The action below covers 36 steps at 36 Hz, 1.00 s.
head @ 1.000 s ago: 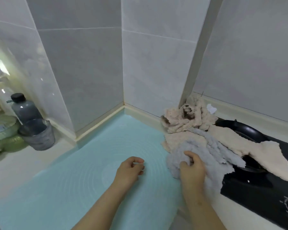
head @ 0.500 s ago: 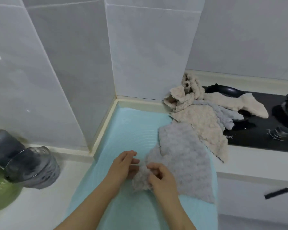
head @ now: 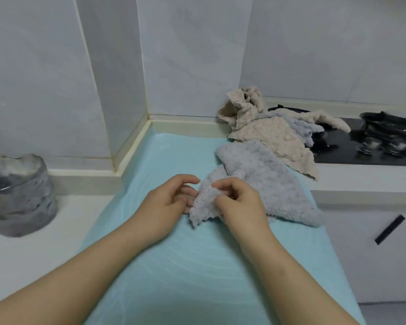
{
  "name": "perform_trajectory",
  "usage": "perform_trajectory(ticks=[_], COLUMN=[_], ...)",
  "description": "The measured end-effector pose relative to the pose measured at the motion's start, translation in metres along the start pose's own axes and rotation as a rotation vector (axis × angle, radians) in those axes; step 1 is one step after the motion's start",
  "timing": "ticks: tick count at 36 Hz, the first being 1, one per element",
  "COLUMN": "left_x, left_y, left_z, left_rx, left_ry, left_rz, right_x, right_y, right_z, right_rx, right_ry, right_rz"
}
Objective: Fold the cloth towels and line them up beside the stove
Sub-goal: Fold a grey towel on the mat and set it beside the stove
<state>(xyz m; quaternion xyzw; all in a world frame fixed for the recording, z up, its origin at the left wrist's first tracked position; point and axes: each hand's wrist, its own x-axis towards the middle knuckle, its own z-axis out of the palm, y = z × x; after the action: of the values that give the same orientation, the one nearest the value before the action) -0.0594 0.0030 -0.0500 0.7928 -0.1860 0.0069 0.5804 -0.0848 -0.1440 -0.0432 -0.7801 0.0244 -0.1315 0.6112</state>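
A fluffy grey towel point(head: 267, 179) lies crumpled on the light blue mat point(head: 174, 254). My right hand point(head: 239, 202) pinches its near edge, lifting a small flap. My left hand point(head: 171, 198) sits just left of that flap, fingers curled and touching the towel's edge; whether it grips the cloth is unclear. Behind, a beige towel point(head: 277, 139) lies partly over the counter edge, with another grey towel point(head: 300, 127) and more beige cloth point(head: 242, 106) heaped toward the black stove point(head: 370, 151).
A grey textured pot point(head: 17, 195) stands on the white counter at the left. Tiled walls form a corner behind the mat. White cabinet fronts with a black handle point(head: 389, 229) drop off at the right of the mat.
The grey towel was pulled off the pile onto the mat and toward me. Both hands came together at its near edge; the view swung right and closer.
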Motion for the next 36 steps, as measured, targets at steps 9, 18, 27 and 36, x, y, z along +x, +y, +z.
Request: perform_trajectory(ticks=[9, 18, 27, 36], left_x=[-0.015, -0.008, 0.007, 0.01], left_y=[0.007, 0.003, -0.001, 0.029], left_z=[0.002, 0.0, 0.002, -0.041], left_rx=[0.092, 0.302, -0.067, -0.613], left_ry=[0.13, -0.04, 0.119, 0.23], left_rz=[0.071, 0.174, 0.125, 0.033], right_x=[-0.025, -0.026, -0.026, -0.019], right_y=[-0.007, -0.011, -0.021, -0.028], right_z=[0.002, 0.001, 0.004, -0.006], right_rx=[-0.142, -0.023, 0.127, 0.053], right_ry=[0.067, 0.121, -0.07, 0.182], right_rz=[-0.17, -0.242, -0.349, -0.335])
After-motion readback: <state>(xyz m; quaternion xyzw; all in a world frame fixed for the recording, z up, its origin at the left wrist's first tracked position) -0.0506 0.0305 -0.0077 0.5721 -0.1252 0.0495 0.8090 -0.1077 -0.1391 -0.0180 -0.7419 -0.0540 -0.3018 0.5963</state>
